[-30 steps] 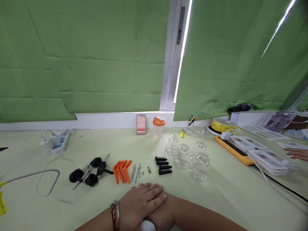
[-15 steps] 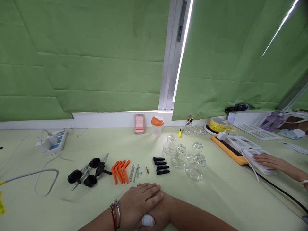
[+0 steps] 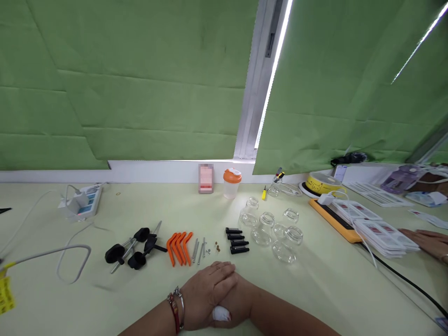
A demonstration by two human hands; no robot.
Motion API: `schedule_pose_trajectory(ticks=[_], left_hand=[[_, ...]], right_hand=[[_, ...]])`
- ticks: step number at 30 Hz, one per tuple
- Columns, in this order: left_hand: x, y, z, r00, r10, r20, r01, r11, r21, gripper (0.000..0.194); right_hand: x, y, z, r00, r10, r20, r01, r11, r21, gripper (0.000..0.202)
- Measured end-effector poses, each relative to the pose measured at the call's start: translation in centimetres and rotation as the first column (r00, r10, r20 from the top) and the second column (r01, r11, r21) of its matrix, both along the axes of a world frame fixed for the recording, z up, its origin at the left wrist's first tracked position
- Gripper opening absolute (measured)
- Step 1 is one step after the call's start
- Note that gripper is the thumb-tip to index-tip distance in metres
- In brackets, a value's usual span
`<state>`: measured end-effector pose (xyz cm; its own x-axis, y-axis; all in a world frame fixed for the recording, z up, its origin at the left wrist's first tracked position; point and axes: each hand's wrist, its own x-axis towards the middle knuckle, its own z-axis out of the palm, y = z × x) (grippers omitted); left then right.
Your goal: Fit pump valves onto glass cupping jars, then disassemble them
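Clasping right hand (image 3: 241,301) with left hand (image 3: 205,296), near screws (image 3: 200,255); cannot tell right hand's grip. Treat glass jars (image 3: 262,234) as likely slick, fragile, best cupped low.

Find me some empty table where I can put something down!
One bare patch lies between the jars and the black cord. Another is left of the phone, behind the orange pieces. It's crowded where orange pieces, screws and black sticks sit.

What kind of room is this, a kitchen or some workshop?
Probably a workbench for light assembly: sorted metal screws, matching orange bent pieces and clear glass jars sit laid out in groups.
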<state>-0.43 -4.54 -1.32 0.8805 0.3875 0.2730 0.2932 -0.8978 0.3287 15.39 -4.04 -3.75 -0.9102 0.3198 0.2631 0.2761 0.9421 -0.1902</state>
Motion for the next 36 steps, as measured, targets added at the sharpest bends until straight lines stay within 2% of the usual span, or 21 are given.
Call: schedule_pose_trajectory(ticks=[3,6,9,12,14,16,19,21,23,29,36], left_hand=[[0.0,-0.1,-0.4,1.0,0.014,0.004,-0.015,1.0,0.024,0.074],[-0.1,0.0,-0.5,0.999,0.037,-0.011,-0.036,0.998,0.055,0.079],[-0.9,0.5,-0.2,0.995,0.091,-0.039,-0.087,0.992,0.092,0.076],[-2.9,1.7,0.4,0.972,0.229,-0.048,-0.221,0.966,0.133,0.069],[-4.7,2.6,0.6,0.934,0.356,-0.025,-0.348,0.924,0.161,0.06],[-6.3,3.4,0.8,0.885,0.465,-0.033,-0.454,0.876,0.162,0.059],[-7.7,4.2,0.8,0.831,0.549,-0.092,-0.531,0.831,0.164,0.061],[-7.8,4.6,0.8,0.82,0.555,-0.144,-0.531,0.83,0.173,0.064],[-7.6,4.8,0.7,0.816,0.546,-0.193,-0.516,0.836,0.186,0.069],[-7.2,5.6,0.4,0.764,0.569,-0.303,-0.541,0.822,0.179,0.08],[-7.1,6.0,0.5,0.798,0.509,-0.324,-0.474,0.861,0.185,0.086]], right_hand=[[0.1,0.3,-0.6,0.999,0.032,0.018,-0.032,0.999,-0.001,0.06],[0.1,0.3,-0.2,1.0,0.026,0.004,-0.026,0.999,0.021,0.061],[0.2,0.5,0.4,0.997,0.008,-0.073,-0.002,0.997,0.081,0.048],[1.0,1.1,1.2,0.985,-0.127,-0.116,0.139,0.985,0.103,0.031],[2.0,1.6,1.8,0.959,-0.238,-0.155,0.256,0.961,0.104,0.028],[3.3,2.0,2.4,0.901,-0.375,-0.217,0.402,0.91,0.098,0.032],[4.9,2.7,2.6,0.781,-0.58,-0.232,0.603,0.797,0.037,0.043],[5.3,3.2,2.3,0.735,-0.654,-0.181,0.664,0.748,-0.008,0.05],[5.3,3.7,1.9,0.725,-0.678,-0.122,0.68,0.732,-0.03,0.054],[4.2,4.9,1.6,0.739,-0.674,0.014,0.674,0.739,0.004,0.062],[4.0,5.7,1.7,0.743,-0.661,0.103,0.665,0.747,-0.003,0.07]])
